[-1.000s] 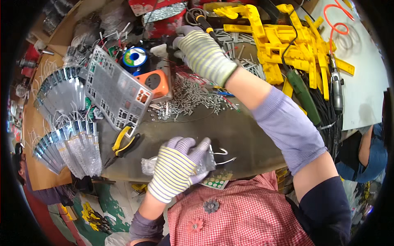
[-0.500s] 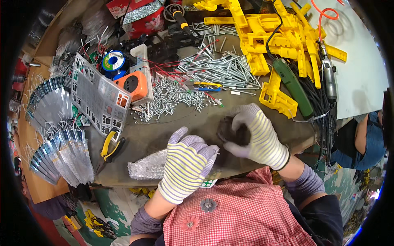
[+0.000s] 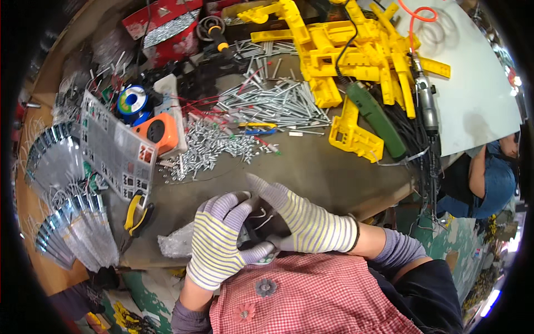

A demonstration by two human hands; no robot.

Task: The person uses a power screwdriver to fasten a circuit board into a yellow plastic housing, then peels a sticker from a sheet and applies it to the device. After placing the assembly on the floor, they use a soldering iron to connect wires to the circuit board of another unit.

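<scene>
My left hand [image 3: 219, 239], in a striped knitted glove, curls over a small dark piece with a green, pale-dotted end [image 3: 270, 258], close to my apron; its fingertips bend round the piece. Clear bubble wrap [image 3: 177, 242] shows to the left of this hand; whether it covers the piece I cannot tell. My right hand [image 3: 314, 222], gloved alike, faces it with fingers stretched out and thumb apart, the thumb close to the green end. Thin white wires [image 3: 261, 217] stick up between the hands. Both palms and much of the piece are hidden.
Yellow-handled pliers [image 3: 136, 216] lie left, beside fanned wrapped strips [image 3: 83, 222]. Screws and long bolts [image 3: 278, 103] are heaped behind the hands. Yellow plastic parts [image 3: 356, 50], a green-handled tool [image 3: 378, 119] and an air screwdriver [image 3: 427, 103] lie at the right. A person [image 3: 484, 178] sits beyond.
My right hand has come left and down to my left hand, its fingers straightening; the blurred dark thing at it no longer shows there. The whole view has shifted slightly.
</scene>
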